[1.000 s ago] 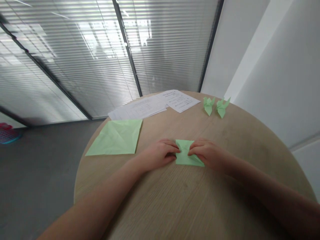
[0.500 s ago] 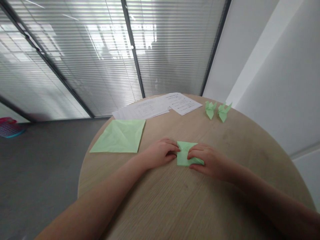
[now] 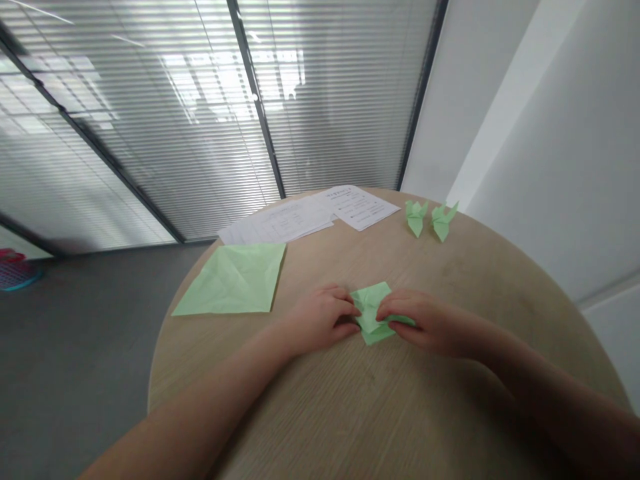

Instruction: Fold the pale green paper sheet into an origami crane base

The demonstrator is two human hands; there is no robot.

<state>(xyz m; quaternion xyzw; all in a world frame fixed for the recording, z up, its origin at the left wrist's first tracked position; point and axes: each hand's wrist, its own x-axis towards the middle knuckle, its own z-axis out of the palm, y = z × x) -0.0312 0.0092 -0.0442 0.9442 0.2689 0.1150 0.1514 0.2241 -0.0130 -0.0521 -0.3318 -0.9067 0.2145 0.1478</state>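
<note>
A small folded piece of green origami paper [image 3: 370,308] lies on the wooden table in front of me, with a flap lifting along its near right side. My left hand [image 3: 333,319] grips its left edge between thumb and fingers. From the right, my right hand [image 3: 417,319] pinches the raised flap, and its fingertips cover part of the paper. Two folded green paper cranes [image 3: 416,217] stand farther back on the right. To the left lies a larger sheet of green paper [image 3: 235,280] with crease lines.
The round wooden table [image 3: 310,413] curves away on both sides. Printed white sheets [image 3: 290,219] overlap at its far edge. Behind are blinds [image 3: 340,100] and a white wall [image 3: 565,167]. A pink and blue basket [image 3: 17,270] sits on the floor at far left.
The small folded paper has turned slightly, and a flap now stands up where it lay flat. My right fingers have moved from pressing it to pinching the flap. The view has shifted a little.
</note>
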